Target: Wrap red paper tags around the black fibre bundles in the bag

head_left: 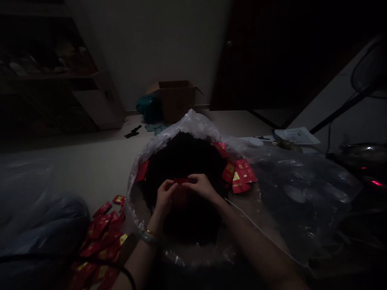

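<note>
My left hand (165, 196) and my right hand (202, 187) pinch a small red packet (180, 194) by its upper edge, one on each side. The packet hangs over a heap of dark, loose, leaf-like material (186, 151). A clear plastic bag (193, 120) lines the round container around the heap. More red packets with gold labels (242, 176) lie on the right rim, and one red packet (142, 171) rests at the left rim. Dim light hides whether anything is inside the held packet.
A pile of red packets (104, 237) lies on the floor at lower left. Behind the bag stand an open cardboard box (178, 102) and a teal bag (148, 108). Clear plastic sheeting (305, 189) spreads to the right, beside a white cable (256, 227). Shelving (102, 96) stands at left.
</note>
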The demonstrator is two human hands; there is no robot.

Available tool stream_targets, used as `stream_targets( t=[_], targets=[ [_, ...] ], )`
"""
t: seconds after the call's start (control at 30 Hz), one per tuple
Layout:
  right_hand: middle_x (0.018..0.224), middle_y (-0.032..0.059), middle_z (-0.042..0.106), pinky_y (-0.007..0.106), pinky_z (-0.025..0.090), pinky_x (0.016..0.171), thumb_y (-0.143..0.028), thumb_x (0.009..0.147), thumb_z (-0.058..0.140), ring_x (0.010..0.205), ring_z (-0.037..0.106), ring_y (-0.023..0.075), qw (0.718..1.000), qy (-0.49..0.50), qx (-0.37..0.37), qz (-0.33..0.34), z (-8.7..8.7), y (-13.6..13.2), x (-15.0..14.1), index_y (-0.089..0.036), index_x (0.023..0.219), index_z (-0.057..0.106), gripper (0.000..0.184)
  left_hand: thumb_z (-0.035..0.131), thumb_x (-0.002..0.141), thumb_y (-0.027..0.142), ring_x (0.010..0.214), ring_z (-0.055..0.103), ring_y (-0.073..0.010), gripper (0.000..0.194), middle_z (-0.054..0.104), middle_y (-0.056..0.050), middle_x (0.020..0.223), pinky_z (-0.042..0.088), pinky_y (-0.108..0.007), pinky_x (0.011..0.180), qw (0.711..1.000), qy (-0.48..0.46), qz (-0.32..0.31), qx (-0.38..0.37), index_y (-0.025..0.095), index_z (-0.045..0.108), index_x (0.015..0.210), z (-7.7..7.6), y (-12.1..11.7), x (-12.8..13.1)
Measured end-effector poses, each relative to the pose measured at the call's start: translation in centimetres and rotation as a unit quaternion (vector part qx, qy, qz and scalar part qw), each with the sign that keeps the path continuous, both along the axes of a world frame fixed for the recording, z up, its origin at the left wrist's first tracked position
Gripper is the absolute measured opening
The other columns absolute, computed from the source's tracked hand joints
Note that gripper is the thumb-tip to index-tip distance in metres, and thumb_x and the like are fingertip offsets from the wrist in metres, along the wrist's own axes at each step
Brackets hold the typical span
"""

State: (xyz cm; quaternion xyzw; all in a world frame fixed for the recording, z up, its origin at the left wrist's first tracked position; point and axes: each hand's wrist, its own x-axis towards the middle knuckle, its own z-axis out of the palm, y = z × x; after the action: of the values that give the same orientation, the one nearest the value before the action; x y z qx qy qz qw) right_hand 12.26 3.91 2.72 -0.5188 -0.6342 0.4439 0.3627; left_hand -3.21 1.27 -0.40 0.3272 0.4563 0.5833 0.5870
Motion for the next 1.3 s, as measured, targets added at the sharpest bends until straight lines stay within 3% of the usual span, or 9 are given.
stream_targets(
  t=[0.17, 0.3, 0.43, 0.63, 0.73, 0.8, 0.97, 1.07, 1.3],
  targets=[
    [0.067, 0.0012, 0.070, 0.025, 0.044, 0.061, -0.034, 0.067, 0.069, 0.065, 0.062, 0.0165, 1.000, -0.002, -0.018, 0.003, -0.4, -0.2, 0.3, -0.015, 0.070, 0.071, 0.018, 0.075, 0.062, 0.037, 0.077, 0.066, -0.0186, 0.034, 0.072, -0.006, 0.086, 0.050, -0.027, 0.072, 0.998, 0.053, -0.023, 0.010, 0.015, 0.070, 0.087, 0.5, -0.2, 0.1],
    [0.071, 0.0017, 0.068, 0.027, 0.046, 0.066, -0.030, 0.069, 0.068, 0.070, 0.062, 0.0163, 0.998, 0.016, 0.053, 0.007, -0.2, -0.5, 0.3, -0.019, 0.071, 0.071, 0.012, 0.074, 0.061, 0.036, 0.077, 0.067, -0.0224, 0.028, 0.073, -0.007, 0.079, 0.052, -0.034, 0.075, 0.996, 0.081, -0.027, 0.012, 0.015, 0.072, 0.079, 0.8, -0.4, -0.1],
    [0.076, 0.0025, 0.065, 0.027, 0.046, 0.065, -0.023, 0.070, 0.067, 0.072, 0.060, 0.0154, 0.994, 0.005, 0.106, 0.013, -0.2, -0.8, 0.5, -0.019, 0.074, 0.071, 0.006, 0.073, 0.062, 0.032, 0.087, 0.067, -0.0241, 0.024, 0.074, -0.008, 0.085, 0.050, -0.037, 0.084, 0.991, 0.110, -0.062, 0.051, 0.016, 0.072, 0.080, 0.8, -0.2, -0.2],
    [0.096, 0.0045, 0.062, 0.029, 0.048, 0.073, -0.009, 0.065, 0.065, 0.084, 0.058, 0.0163, 0.983, -0.040, 0.163, 0.072, -0.5, -1.2, 1.0, -0.020, 0.105, 0.064, 0.041, 0.078, 0.056, 0.023, 0.095, 0.066, -0.0251, 0.045, 0.071, -0.009, 0.099, 0.047, -0.040, 0.091, 0.985, 0.123, -0.096, 0.068, 0.016, 0.064, 0.098, 0.7, -0.1, -0.2],
    [0.102, 0.0048, 0.059, 0.029, 0.049, 0.072, -0.009, 0.067, 0.065, 0.082, 0.057, 0.0150, 0.979, -0.034, 0.180, 0.086, -0.4, -1.5, 1.1, -0.022, 0.115, 0.058, 0.050, 0.078, 0.056, 0.022, 0.097, 0.065, -0.0249, 0.049, 0.070, -0.009, 0.103, 0.047, -0.040, 0.091, 0.980, 0.115, -0.133, 0.090, 0.017, 0.062, 0.102, 0.5, -0.1, -0.1],
    [0.106, 0.0055, 0.056, 0.028, 0.049, 0.070, -0.010, 0.071, 0.064, 0.080, 0.057, 0.0134, 0.976, -0.035, 0.190, 0.096, -0.4, -1.7, 1.2, -0.023, 0.114, 0.059, 0.045, 0.077, 0.057, 0.020, 0.095, 0.065, -0.0238, 0.046, 0.070, -0.008, 0.101, 0.048, -0.039, 0.090, 0.976, 0.118, -0.153, 0.097, 0.017, 0.062, 0.100, 0.2, -0.1, 0.0],
    [0.104, 0.0057, 0.057, 0.029, 0.048, 0.078, -0.020, 0.082, 0.060, 0.091, 0.058, 0.0157, 0.957, -0.100, 0.242, 0.126, -0.1, -1.7, 1.4, -0.022, 0.087, 0.067, 0.009, 0.074, 0.058, 0.017, 0.087, 0.065, -0.0215, 0.037, 0.070, -0.006, 0.092, 0.049, -0.036, 0.084, 0.974, 0.154, -0.146, 0.082, 0.015, 0.064, 0.094, -0.4, 0.0, 0.2],
    [0.096, 0.0052, 0.060, 0.028, 0.047, 0.074, -0.022, 0.084, 0.058, 0.082, 0.058, 0.0148, 0.949, -0.153, 0.255, 0.105, 0.8, -1.5, 1.5, -0.021, 0.085, 0.066, 0.008, 0.075, 0.057, 0.017, 0.087, 0.064, -0.0217, 0.040, 0.069, -0.006, 0.092, 0.049, -0.036, 0.083, 0.976, 0.166, -0.126, 0.068, 0.014, 0.063, 0.095, -0.4, 0.0, 0.2],
    [0.096, 0.0065, 0.061, 0.029, 0.045, 0.072, -0.024, 0.082, 0.060, 0.087, 0.055, 0.0177, 0.922, -0.259, 0.270, 0.102, 2.9, -0.9, 1.2, -0.022, 0.081, 0.069, 0.009, 0.078, 0.055, 0.021, 0.094, 0.064, -0.0236, 0.051, 0.068, -0.008, 0.100, 0.048, -0.039, 0.088, 0.978, 0.168, -0.099, 0.069, 0.016, 0.061, 0.103, -0.1, -0.1, 0.2]
  ],
)
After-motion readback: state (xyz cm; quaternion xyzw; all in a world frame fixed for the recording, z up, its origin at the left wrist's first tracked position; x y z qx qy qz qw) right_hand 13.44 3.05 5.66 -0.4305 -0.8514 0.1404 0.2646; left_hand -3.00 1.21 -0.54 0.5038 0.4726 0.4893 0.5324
